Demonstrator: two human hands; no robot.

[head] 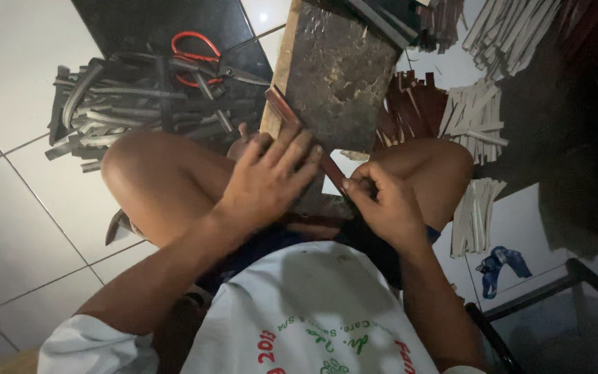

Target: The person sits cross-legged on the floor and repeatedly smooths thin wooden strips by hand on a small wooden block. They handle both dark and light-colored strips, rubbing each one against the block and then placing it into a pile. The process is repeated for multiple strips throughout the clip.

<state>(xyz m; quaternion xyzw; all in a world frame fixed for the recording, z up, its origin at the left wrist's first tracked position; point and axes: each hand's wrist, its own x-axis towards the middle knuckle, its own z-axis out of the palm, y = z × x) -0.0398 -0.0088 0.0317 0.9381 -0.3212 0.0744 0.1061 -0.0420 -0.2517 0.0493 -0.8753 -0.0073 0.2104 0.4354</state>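
- Strip, reddish-brown, lies diagonally across the worn wooden block between the knees.
- Left hand: fingers spread, pressing flat on the strip, not clenched.
- Right hand: pinching the strip's lower end.
- Red-handled scissors rest on a dark strip pile, well apart.

Left hand presses reddish strip on wooden block; right hand pinches strip end.

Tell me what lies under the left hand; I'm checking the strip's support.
Under the left hand a reddish-brown strip rests on the worn wooden block. The palm hides the contact.
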